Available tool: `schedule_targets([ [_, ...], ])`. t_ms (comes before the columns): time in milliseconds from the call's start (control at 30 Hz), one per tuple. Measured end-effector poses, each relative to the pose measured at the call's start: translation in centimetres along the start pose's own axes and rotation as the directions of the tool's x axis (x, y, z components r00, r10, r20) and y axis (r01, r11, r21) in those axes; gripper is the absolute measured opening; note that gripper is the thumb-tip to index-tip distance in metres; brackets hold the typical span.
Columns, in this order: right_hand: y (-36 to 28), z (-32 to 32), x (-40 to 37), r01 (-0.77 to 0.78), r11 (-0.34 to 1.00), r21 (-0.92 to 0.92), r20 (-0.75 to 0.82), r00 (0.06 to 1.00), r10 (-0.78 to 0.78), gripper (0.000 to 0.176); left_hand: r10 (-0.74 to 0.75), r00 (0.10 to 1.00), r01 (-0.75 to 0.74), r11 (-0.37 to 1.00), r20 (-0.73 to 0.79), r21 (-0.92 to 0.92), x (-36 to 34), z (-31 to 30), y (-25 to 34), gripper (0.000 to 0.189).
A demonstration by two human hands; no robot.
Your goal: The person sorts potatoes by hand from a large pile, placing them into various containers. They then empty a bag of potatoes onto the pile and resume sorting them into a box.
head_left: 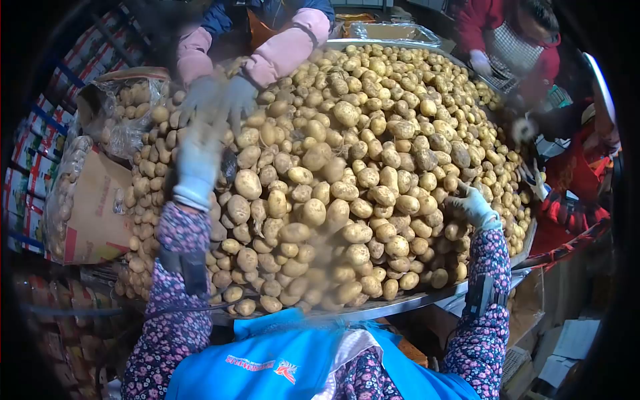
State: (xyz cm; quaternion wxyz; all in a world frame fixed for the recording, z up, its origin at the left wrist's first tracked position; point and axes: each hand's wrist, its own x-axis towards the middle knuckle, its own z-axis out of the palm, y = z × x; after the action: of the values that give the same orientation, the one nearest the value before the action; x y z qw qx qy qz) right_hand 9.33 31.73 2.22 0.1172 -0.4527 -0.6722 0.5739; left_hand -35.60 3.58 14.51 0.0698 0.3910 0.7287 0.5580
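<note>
**POTATO HEAP: HAND POSITIONS AND HAZARDS**

**Head view**

1. Load. The potatoes [347, 200] lie in a high loose heap that covers the round metal bench [427, 300] out to its rim. At the near rim they stand above the edge, and several there are blurred.

2. Left hand [197, 163]. Gloved, it is raised over the left flank of the heap with the back of the glove toward the camera. The hand is blurred, so it cannot be told whether its fingers are clenched, released or grasping a potato.

3. Right hand [472, 205]. Gloved, it is laid against the right flank of the heap near the rim. Its fingers [457, 200] are half-curled and rest on the potatoes, not closed round any single one.

4. Surroundings. A co-worker's gloved hands [217, 100] work the far-left part of the heap, just beyond the left hand. A clear bag [123, 110] of potatoes and a cardboard box [93, 213] stand at the left. Another person in red [513, 33] stands at the far right.

**Hazards (judgement)**

- Spill. The heap has no retaining wall, so a pull on its flank is likely to send potatoes over the near rim.
- Collision. The left hand and the co-worker's hands share one area, and a quick reach could knock them together.
- Slide. Taking potatoes from the foot of the slope could bring down those above.
</note>
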Motion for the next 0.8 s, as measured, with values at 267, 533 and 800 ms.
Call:
schedule_targets([
  [267,0.8,1.4,2.1,-0.167,0.66,-0.733,-0.268,0.962,-0.055,0.049,0.288,0.943,-0.332,0.842,0.168,0.426,-8.7,-0.1,-0.7,0.041],
  [533,1.5,0.9,2.4,-0.118,0.648,-0.752,-0.264,0.955,-0.133,0.043,0.376,0.758,-0.644,0.558,0.533,0.523,-18.1,-0.2,-1.7,0.042],
  [800,0.9,0.7,2.4,-0.071,0.677,-0.732,-0.225,0.964,-0.143,0.052,0.5,0.832,-0.494,0.469,0.24,0.732,-14.3,-3.3,-1.7,0.036],
])
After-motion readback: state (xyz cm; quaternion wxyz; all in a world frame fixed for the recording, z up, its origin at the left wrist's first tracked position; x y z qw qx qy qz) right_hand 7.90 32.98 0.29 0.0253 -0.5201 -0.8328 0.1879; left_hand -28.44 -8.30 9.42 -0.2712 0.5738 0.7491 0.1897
